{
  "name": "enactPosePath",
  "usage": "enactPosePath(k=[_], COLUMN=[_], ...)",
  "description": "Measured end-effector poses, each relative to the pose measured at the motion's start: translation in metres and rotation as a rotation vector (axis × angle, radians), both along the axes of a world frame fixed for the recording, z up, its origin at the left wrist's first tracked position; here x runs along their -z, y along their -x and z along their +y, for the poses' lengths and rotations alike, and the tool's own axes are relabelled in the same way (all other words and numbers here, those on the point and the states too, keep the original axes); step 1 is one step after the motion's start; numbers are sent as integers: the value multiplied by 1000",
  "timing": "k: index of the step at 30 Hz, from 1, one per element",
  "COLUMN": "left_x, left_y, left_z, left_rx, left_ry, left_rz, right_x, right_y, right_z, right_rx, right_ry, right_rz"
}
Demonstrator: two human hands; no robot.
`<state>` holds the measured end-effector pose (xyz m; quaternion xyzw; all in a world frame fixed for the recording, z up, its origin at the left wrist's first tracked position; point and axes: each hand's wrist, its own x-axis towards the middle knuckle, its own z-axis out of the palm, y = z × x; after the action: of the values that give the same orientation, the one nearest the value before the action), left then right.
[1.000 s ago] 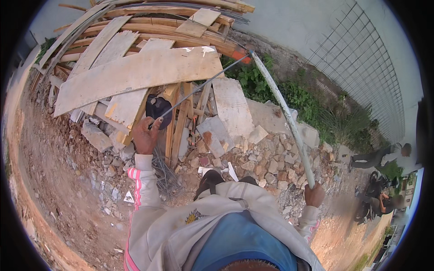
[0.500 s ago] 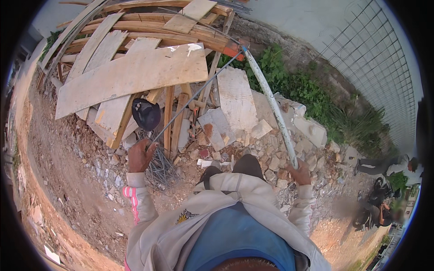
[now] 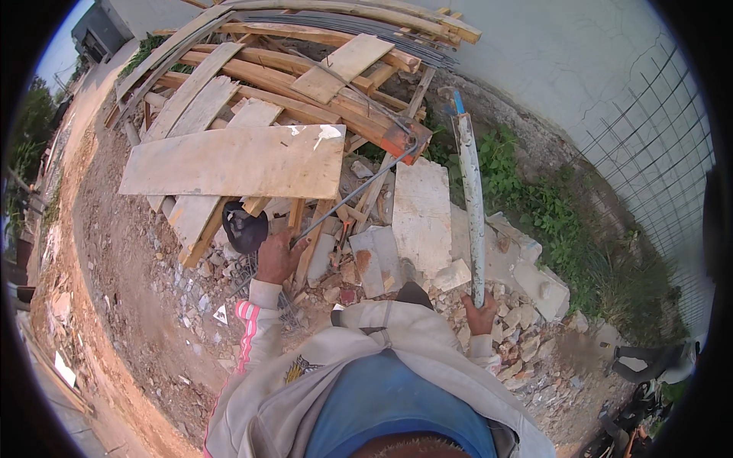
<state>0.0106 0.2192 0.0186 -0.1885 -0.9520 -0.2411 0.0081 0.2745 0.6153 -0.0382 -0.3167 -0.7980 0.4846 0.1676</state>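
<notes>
Left hand [image 3: 278, 258] grips a bent rod [image 3: 366, 185], right hand [image 3: 479, 315] a pale pipe [image 3: 473, 210]; a slackened grip could drop either.

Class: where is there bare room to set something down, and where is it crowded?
The broad board, below the timber, looks mostly bare; so does the pale slab between the rod and the pole. The dirt below the board's left end is fairly open. Rubble crowds around the right hand.
</notes>
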Motion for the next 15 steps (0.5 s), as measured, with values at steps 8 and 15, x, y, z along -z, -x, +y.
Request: enactPosePath(k=[8,15], left_x=[-49,-154], left_y=[6,-43], left_z=[66,71], left_rx=[-188,-687], left_ry=[-18,-317], left_rz=[189,675], right_x=[-19,-26], right_y=[158,259], right_z=[115,184], right_rx=[-161,-389], right_ry=[132,113], right_rz=[190,365])
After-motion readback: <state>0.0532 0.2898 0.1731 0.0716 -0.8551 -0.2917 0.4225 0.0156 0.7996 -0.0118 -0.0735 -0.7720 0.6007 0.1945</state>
